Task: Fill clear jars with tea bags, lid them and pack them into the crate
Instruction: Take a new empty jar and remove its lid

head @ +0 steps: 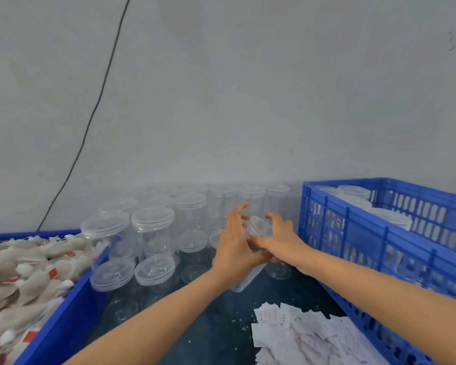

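Both hands, left (233, 248) and right (279, 237), curl around a clear, smooth plastic jar (257, 233) tilted above the dark bench (221, 325), between stacked round lidded jars (153, 233) and the slotted blue crate (379, 233).

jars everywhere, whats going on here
A person is packing tea bags into clear jars. Both hands, left hand and right hand, hold one tilted jar above the table. Lidded empty jars stand behind, tea bags fill the left bin, and the crate on the right already holds some jars.
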Motion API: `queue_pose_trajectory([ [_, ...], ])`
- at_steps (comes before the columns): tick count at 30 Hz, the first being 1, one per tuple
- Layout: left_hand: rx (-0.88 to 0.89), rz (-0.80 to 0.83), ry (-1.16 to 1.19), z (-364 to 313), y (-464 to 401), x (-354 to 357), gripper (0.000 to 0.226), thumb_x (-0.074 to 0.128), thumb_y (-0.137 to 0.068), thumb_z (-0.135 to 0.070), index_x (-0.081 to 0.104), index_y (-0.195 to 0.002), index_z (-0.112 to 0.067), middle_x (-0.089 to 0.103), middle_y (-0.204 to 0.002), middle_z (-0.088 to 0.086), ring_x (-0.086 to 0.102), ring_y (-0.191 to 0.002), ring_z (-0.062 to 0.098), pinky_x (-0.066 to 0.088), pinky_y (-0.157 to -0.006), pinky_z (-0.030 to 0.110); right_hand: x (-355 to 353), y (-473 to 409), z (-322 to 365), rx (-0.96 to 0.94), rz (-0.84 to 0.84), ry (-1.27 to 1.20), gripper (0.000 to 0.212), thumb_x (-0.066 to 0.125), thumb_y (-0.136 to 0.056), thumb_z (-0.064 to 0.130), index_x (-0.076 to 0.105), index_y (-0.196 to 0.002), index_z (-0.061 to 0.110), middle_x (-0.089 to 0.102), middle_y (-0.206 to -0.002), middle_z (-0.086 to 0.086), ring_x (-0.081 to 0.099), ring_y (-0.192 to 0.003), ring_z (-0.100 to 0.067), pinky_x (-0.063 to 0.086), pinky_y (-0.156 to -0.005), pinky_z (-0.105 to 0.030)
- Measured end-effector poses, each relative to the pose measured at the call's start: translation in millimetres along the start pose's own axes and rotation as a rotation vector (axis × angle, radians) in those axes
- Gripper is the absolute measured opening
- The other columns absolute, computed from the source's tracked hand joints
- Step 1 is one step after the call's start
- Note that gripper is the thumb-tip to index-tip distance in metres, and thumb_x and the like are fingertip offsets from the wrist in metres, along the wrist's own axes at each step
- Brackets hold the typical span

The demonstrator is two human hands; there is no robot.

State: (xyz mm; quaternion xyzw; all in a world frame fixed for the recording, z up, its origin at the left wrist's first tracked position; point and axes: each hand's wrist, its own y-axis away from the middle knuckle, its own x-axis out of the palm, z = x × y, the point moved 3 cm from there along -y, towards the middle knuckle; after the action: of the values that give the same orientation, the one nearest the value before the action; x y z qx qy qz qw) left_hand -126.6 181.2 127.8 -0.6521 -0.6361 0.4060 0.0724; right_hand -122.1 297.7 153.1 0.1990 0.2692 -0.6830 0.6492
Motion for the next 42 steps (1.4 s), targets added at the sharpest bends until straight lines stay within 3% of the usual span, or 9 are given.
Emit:
queue_pose_trajectory([
  [3,-0.031,0.055,0.030,-9,21,-24,0.107,0.091,-0.062,-0.026,0.021,-0.143,-0.020,0.045,-0.127,-0.002,0.055,-0.111,0.015,0.051,-0.094,0.035,9,22,10,-0.023,0.004,-0.029,0.080,0.072,-0.079,0.047,0.029,-0.142,0.023,0.032,-0.124,-0.005,0.051,-0.098,-0.021,0.052,-0.059,-0.023],
  [12,-0.156,0.125,-0.315,7,105,-80,0.073,0.070,-0.051,-0.065,0.037,-0.110,-0.038,0.059,-0.093,-0.020,0.058,-0.078,-0.008,0.045,-0.062,0.011,71,66,31,-0.149,0.171,0.048,0.071,0.049,-0.083,0.068,0.036,-0.138,0.026,0.036,-0.140,-0.006,0.050,-0.118,-0.024,0.046,-0.097,-0.039],
  [16,-0.225,0.164,-0.217,16,118,-111,0.073,0.078,-0.052,-0.058,0.047,-0.113,-0.033,0.066,-0.098,-0.016,0.064,-0.086,0.000,0.054,-0.079,0.022,96,80,44,-0.308,0.105,0.041,0.059,0.044,-0.086,0.065,0.047,-0.131,0.027,0.049,-0.133,-0.002,0.052,-0.117,-0.018,0.041,-0.099,-0.031],
  [21,-0.358,0.506,0.220,27,135,-141,0.065,0.082,-0.067,-0.036,0.051,-0.123,-0.032,0.067,-0.108,-0.015,0.064,-0.101,0.004,0.053,-0.085,0.025,107,91,52,-0.566,0.377,0.028,0.056,0.046,-0.090,0.059,0.039,-0.140,0.035,0.042,-0.139,0.010,0.039,-0.128,-0.003,0.031,-0.109,-0.028],
  [25,-0.422,0.608,0.253,33,147,-150,0.061,0.080,-0.069,-0.034,0.053,-0.124,-0.030,0.066,-0.111,-0.007,0.061,-0.105,0.010,0.050,-0.092,0.029,115,100,52,-0.689,0.527,-0.027,0.049,0.049,-0.095,0.046,0.034,-0.141,0.041,0.038,-0.135,0.018,0.034,-0.129,0.004,0.029,-0.107,-0.019],
  [28,-0.395,0.458,-0.038,41,151,-147,0.086,0.084,-0.062,-0.045,0.040,-0.134,-0.035,0.059,-0.124,-0.018,0.058,-0.113,0.004,0.047,-0.102,0.033,128,96,42,-0.560,0.545,-0.027,0.065,0.048,-0.092,0.055,0.013,-0.146,0.046,0.020,-0.148,0.015,0.025,-0.138,-0.001,0.024,-0.105,-0.017],
  [31,-0.269,0.328,-0.326,41,153,-142,0.089,0.080,-0.056,-0.057,0.036,-0.131,-0.038,0.059,-0.113,-0.022,0.059,-0.098,0.000,0.051,-0.089,0.028,136,88,34,-0.270,0.453,0.053,0.076,0.036,-0.079,0.078,0.020,-0.142,0.038,0.033,-0.143,0.003,0.049,-0.122,-0.017,0.046,-0.092,-0.029],
  [36,-0.381,0.542,-0.083,59,150,-144,0.086,0.088,-0.062,-0.041,0.040,-0.133,-0.035,0.058,-0.125,-0.018,0.056,-0.115,0.003,0.045,-0.103,0.029,131,86,31,-0.411,0.584,0.084,0.057,0.053,-0.086,0.061,0.031,-0.134,0.039,0.041,-0.134,0.011,0.047,-0.119,-0.006,0.042,-0.104,-0.032],
  [42,-0.436,0.579,-0.013,77,156,-145,0.091,0.088,-0.063,-0.042,0.038,-0.138,-0.036,0.053,-0.134,-0.018,0.050,-0.124,0.003,0.039,-0.110,0.035,119,84,33,-0.747,0.695,0.318,0.084,0.075,-0.077,0.025,0.022,-0.139,0.049,0.025,-0.139,0.022,0.027,-0.132,0.002,0.031,-0.108,-0.021],
])
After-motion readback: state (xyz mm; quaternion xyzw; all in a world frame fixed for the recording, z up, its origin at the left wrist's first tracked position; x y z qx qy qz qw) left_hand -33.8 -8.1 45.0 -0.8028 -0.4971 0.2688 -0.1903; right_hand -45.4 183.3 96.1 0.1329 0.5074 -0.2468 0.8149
